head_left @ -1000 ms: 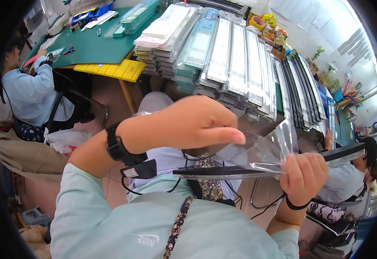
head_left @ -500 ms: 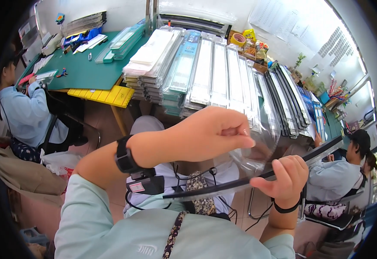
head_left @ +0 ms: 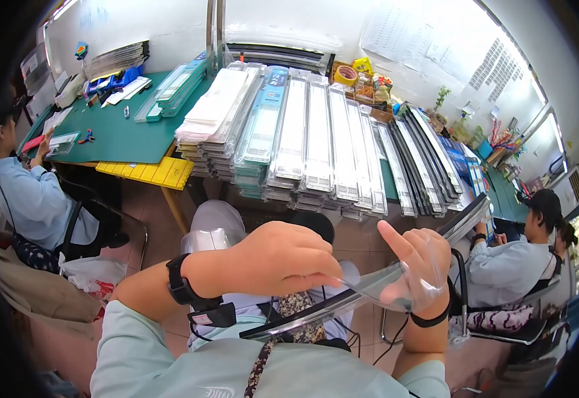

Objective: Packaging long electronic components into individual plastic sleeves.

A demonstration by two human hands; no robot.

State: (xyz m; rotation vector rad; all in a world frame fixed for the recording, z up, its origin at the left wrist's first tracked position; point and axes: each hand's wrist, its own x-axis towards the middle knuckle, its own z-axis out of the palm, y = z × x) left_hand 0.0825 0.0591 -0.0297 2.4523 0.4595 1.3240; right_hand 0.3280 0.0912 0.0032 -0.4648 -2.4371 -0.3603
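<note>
A long black strip [head_left: 309,316] with a clear, shiny layer along it slants across my lap, from lower left to upper right. My right hand [head_left: 414,268] is closed around its middle, the index finger raised away from it. Clear plastic film [head_left: 377,286] stretches between the hands and wraps over part of the right hand. The fingers of my left hand [head_left: 283,260] pinch one end of that film just above the strip. Where the right hand's lower fingers meet the strip is hidden.
Ahead, a table carries stacks of long clear packages [head_left: 319,136] and black-edged ones [head_left: 429,156]. A yellow plastic piece [head_left: 147,174] juts from the left table's edge. Seated people work at left [head_left: 37,205] and right [head_left: 512,265]. A tape roll [head_left: 345,75] lies behind the stacks.
My left hand has moved left and down, drawing the film tight across toward the right hand. The strip has dropped slightly, and my right index finger has lifted. The view has shifted a little.
</note>
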